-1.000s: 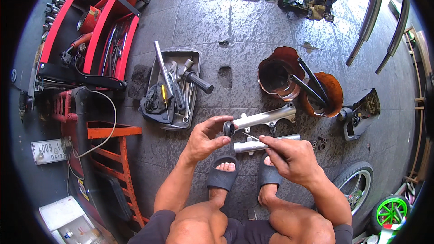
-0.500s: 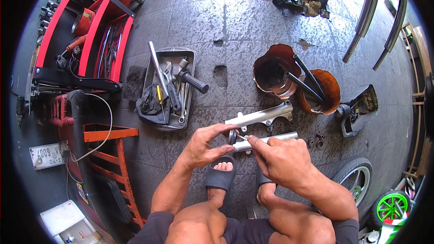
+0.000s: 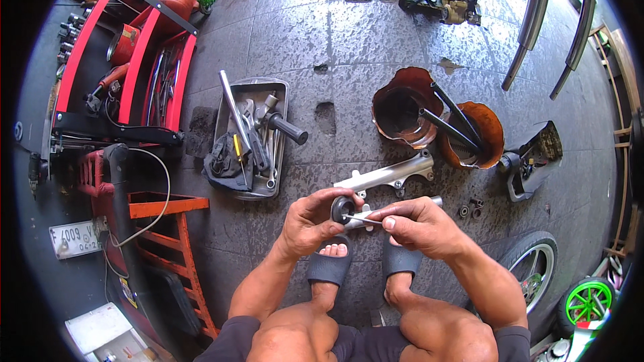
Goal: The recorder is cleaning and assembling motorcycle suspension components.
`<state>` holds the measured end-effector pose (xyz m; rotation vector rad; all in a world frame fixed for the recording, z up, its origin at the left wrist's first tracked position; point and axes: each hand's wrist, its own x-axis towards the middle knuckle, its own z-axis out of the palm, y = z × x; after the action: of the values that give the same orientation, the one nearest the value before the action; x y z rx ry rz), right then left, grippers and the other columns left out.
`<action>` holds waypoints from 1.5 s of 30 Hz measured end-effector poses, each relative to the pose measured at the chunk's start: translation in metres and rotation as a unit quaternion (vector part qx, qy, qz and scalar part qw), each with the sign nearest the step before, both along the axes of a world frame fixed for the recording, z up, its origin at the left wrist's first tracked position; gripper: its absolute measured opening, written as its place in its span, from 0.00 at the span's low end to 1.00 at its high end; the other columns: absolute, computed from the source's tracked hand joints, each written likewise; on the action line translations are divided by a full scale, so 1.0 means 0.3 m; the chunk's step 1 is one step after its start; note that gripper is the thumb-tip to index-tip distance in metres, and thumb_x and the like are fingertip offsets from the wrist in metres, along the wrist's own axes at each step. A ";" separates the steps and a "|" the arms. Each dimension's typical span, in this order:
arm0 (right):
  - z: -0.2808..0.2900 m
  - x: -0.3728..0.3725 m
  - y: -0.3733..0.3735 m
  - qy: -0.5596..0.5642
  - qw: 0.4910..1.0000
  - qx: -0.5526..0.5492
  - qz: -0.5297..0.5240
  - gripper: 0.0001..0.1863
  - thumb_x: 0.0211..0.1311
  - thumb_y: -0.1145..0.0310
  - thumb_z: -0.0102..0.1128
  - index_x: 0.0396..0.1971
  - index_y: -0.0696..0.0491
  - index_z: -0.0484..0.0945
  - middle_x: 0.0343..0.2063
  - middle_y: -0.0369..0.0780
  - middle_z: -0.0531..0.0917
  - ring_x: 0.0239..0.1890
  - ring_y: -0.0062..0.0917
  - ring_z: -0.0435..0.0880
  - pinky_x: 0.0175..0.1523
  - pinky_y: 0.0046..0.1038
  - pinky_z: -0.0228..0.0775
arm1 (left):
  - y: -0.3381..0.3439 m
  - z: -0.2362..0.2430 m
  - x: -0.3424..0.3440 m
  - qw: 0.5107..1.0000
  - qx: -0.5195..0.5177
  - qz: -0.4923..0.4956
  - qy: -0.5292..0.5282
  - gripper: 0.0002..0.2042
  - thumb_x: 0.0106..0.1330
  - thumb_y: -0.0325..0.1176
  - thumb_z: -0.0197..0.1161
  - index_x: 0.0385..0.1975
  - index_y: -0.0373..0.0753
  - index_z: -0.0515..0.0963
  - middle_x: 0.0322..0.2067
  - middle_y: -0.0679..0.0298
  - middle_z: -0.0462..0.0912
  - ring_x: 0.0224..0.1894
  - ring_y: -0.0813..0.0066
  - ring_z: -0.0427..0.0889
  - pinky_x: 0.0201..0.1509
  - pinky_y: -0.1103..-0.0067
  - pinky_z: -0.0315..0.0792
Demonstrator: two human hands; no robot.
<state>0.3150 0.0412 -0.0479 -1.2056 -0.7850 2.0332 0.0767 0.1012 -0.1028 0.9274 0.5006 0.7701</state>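
Observation:
My left hand (image 3: 303, 226) pinches a round black rubber seal (image 3: 339, 210) between thumb and fingers, its face turned toward my right hand. Held in my right hand (image 3: 424, 228) is a thin metal pick (image 3: 367, 220), whose tip reaches the middle of the seal; whether it touches is too small to tell. Just beyond my hands, a silver fork leg (image 3: 386, 174) lies on the floor. A second silver fork leg (image 3: 437, 201) lies nearer, largely covered by my right hand.
Left of centre stands a grey tray (image 3: 284, 104) of tools, near a red tool rack (image 3: 131, 67). Two rusty cans (image 3: 396, 110) stand to the right, one holding dark rods (image 3: 448, 127). Small rings (image 3: 464, 211), a black-and-silver part (image 3: 520, 177) and a wheel (image 3: 545, 255) lie rightward.
The seal has turned to show more of its face. My right hand has shifted slightly down, and more of the pick shows, its tip now at the seal. My feet show more.

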 end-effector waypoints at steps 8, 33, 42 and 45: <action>0.042 -0.067 -0.022 0.002 0.987 -0.045 -0.151 0.15 0.71 0.65 0.56 0.49 0.59 0.83 0.23 0.30 0.78 0.24 0.09 0.70 0.28 0.16 0.60 | 0.035 0.000 0.010 0.902 0.381 0.114 0.167 0.31 0.51 0.22 0.75 0.59 0.35 0.73 0.52 0.48 0.81 0.56 0.55 0.80 0.61 0.64 0.73; -0.033 -0.059 -0.091 -0.244 0.940 0.167 -0.170 0.27 0.56 0.65 0.76 0.52 0.59 0.76 0.41 0.41 0.85 0.42 0.19 0.82 0.48 0.26 0.77 | -0.081 -0.045 0.122 0.901 0.345 0.145 0.218 0.28 0.53 0.26 0.76 0.54 0.33 0.71 0.51 0.51 0.81 0.55 0.56 0.81 0.59 0.67 0.76; -0.223 0.048 -0.237 -0.290 0.905 0.063 -0.304 0.20 0.58 0.66 0.72 0.47 0.59 0.79 0.34 0.37 0.83 0.35 0.18 0.81 0.41 0.22 0.77 | -0.138 -0.106 0.225 0.892 0.346 0.064 0.283 0.39 0.49 0.33 0.80 0.62 0.32 0.66 0.56 0.49 0.78 0.57 0.55 0.80 0.62 0.68 0.74; -0.328 0.318 -0.322 -0.417 0.805 0.017 -0.421 0.15 0.57 0.66 0.73 0.39 0.58 0.80 0.31 0.35 0.83 0.29 0.17 0.79 0.37 0.23 0.75 | -0.103 -0.166 0.168 0.864 0.324 0.106 0.370 0.28 0.54 0.29 0.75 0.55 0.35 0.73 0.47 0.51 0.82 0.47 0.59 0.85 0.53 0.69 0.78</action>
<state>0.4104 -0.0554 -0.1464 -1.9930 -0.4755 0.7161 0.1271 0.0703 -0.1528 1.8471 1.0636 0.7747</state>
